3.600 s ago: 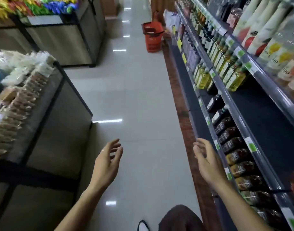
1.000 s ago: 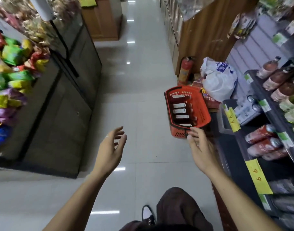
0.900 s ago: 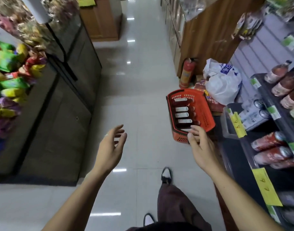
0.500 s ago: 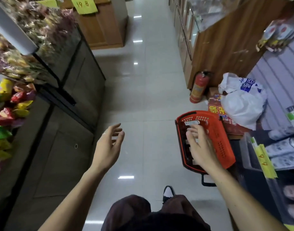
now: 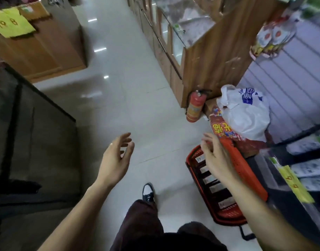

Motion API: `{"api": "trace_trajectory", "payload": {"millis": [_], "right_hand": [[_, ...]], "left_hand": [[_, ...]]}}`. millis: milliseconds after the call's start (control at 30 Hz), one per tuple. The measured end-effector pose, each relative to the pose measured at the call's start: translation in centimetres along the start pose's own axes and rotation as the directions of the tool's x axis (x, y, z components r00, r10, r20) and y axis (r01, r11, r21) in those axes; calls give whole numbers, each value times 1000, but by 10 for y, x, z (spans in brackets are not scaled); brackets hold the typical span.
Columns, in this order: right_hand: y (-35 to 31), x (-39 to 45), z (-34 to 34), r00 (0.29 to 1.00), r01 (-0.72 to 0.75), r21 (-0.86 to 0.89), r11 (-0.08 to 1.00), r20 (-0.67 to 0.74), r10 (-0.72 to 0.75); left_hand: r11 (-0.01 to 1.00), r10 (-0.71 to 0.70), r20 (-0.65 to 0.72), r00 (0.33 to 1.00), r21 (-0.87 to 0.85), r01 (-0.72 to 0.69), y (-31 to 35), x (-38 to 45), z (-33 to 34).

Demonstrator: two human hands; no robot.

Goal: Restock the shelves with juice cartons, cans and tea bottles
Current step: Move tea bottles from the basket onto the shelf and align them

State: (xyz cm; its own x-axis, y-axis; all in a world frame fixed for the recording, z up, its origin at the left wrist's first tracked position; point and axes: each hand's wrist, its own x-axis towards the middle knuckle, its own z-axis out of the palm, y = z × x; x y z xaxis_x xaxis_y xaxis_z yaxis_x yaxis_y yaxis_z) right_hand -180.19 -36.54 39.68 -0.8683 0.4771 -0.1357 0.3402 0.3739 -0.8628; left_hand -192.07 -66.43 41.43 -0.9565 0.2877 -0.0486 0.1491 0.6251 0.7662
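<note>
Hovering w/ fingers loosely spread, both hands are holding nothing. Left hand is hanging over bare floor tile, palm turned inward, fingers slightly curved, well apart from right hand. Right hand is floating above the red basket, fingers relaxed & pointing fwd, not touching the rim as far as I can tell.

Basket is sitting on the floor just beside the shelf unit at right. Inside it, a row of dark bottles w/ pale labels is lying side by side; blur is hiding what kind they are. A black handle is sticking out below the basket's near end.

On the shelf, pale blurred packs are lying on their sides, w/ a yellow price tag hanging off the shelf edge.

Beyond the basket, a white plastic bag is resting on a red printed box; a red fire extinguisher is standing near a wooden cabinet. A shoe & dark trouser leg are showing at bottom centre. A dark display bin is standing at left.
</note>
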Motion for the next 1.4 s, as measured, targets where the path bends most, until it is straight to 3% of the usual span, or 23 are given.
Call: {"api": "trace_trajectory", "payload": {"millis": [167, 333, 533, 767, 900, 1033, 1133, 1267, 1400], "right_hand": [[-20, 40, 14, 972, -110, 47, 993, -205, 117], [-6, 57, 5, 880, -243, 157, 957, -380, 286], [41, 64, -9, 688, -348, 281, 894, -571, 448], [83, 49, -14, 402, -397, 469, 789, -684, 609], [97, 27, -1, 165, -355, 638, 684, -677, 717], [103, 19, 18, -75, -258, 795, 549, -583, 809], [112, 24, 39, -249, -236, 852, 467, -517, 819], [139, 52, 71, -448, -112, 927, 358, -369, 815], [183, 86, 110, -567, -30, 972, 235, -210, 796]], "left_hand": [[988, 141, 238, 961, 28, -152, 23, 115, 3], [941, 300, 431, 851, 10, -337, 66, 203, 50], [767, 476, 673, 565, -3, -642, 128, 264, 146], [639, 519, 828, 213, -211, -740, 188, 282, 258], [596, 438, 899, 8, -284, -751, 212, 272, 317], [480, 326, 913, -243, -382, -789, 223, 255, 380], [397, 207, 895, -395, -446, -802, 225, 242, 432], [300, 44, 845, -533, -520, -800, 215, 227, 509], [163, -70, 789, -611, -595, -787, 197, 212, 577]]}}
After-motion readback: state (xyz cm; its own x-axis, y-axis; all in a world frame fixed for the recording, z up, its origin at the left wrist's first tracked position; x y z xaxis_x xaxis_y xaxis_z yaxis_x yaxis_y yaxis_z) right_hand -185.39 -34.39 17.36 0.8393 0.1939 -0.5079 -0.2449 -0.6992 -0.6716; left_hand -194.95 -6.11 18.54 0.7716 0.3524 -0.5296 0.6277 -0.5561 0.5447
